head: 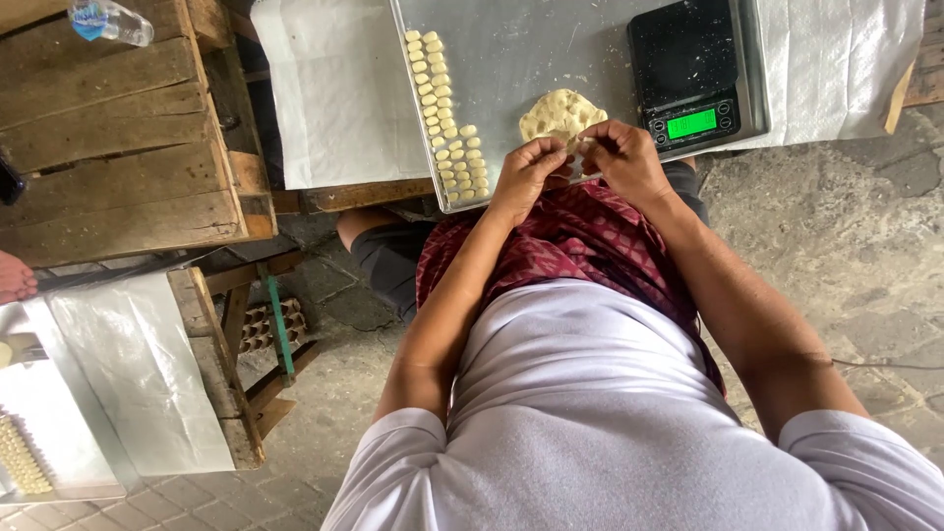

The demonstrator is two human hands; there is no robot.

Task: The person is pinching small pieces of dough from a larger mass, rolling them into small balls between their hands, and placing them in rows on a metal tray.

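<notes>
Pinched together at the fingertips, left hand (526,175) and right hand (621,157), closed narrowly on a small bit of pale dough between them, too small to make out clearly. Just above the fingers, touching or nearly so, a flat, ragged lump of pale yellow dough (559,114), lying on the near part of a shiny rectangular metal tray (511,49). To the left on that tray, two close columns of small oval pale dough pieces (447,118), running from the far end down toward the near edge. At the tray's right end, a black digital kitchen scale with a glowing green display (693,74). Under the tray, a white woven plastic sheet (334,88) over a wooden table. Further left, a rough wooden pallet crate (108,128) with a clear plastic water bottle (110,20) lying on top.
</notes>
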